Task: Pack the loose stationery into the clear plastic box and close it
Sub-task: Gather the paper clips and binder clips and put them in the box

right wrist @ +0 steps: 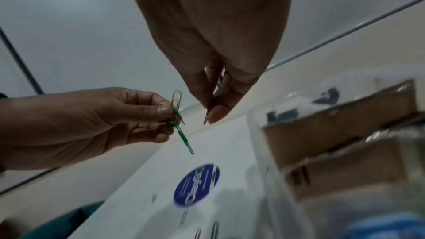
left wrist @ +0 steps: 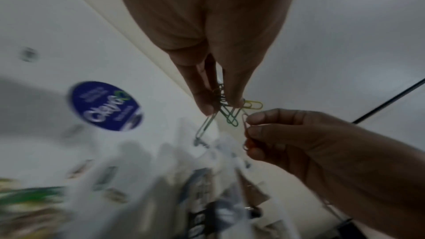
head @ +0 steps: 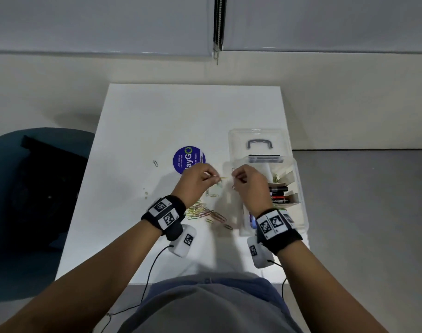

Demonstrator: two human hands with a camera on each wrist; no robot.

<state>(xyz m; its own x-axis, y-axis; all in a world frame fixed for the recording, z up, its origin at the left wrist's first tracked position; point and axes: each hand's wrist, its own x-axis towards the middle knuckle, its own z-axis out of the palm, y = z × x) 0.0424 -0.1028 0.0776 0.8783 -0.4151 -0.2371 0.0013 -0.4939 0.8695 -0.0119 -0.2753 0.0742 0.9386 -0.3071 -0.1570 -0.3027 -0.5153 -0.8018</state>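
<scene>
Above the white table (head: 137, 121), my left hand (head: 200, 176) pinches a small bunch of green, yellow and silver paper clips (left wrist: 230, 112). My right hand (head: 243, 179) pinches a reddish paper clip (right wrist: 208, 114) a short way to the right of them. The clear plastic box (head: 299, 212) stands open at the right, its lid (head: 258, 138) tipped back. Inside it are card dividers (head: 287, 176), markers (head: 278, 194) and a few clips. A pile of coloured paper clips (head: 202, 212) lies on the table between my wrists. One clip (head: 155, 163) lies apart at the left.
A round blue sticker (head: 188, 160) lies behind my left hand. Small bits (head: 146, 192) rest at the table's left. A dark teal chair (head: 36, 188) with a black bag stands left of the table. Cables (head: 152, 272) trail from both wrist cameras.
</scene>
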